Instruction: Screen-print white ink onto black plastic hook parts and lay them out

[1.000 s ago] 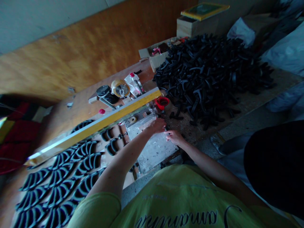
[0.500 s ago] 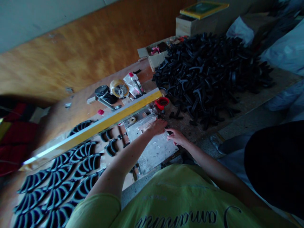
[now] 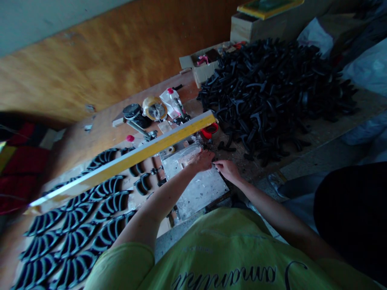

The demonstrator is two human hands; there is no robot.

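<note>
**One small blurred piece (image 3: 214, 162) by flat grey plate's (image 3: 202, 193) far edge**

We're pinching it in right hand (image 3: 229, 170), fingers narrow; left hand (image 3: 204, 160) is hovering just beside, grip can't tell. Curved black pieces (image 3: 272, 88) are lying heaped near round red container (image 3: 208, 135).

We are looking at a workshop: a heap of black plastic-looking parts (image 3: 272, 92) is covering the desk (image 3: 105, 108), curved pieces (image 3: 75, 237) are lying in rows, and a cardboard box (image 3: 204, 68) is standing behind.
</note>
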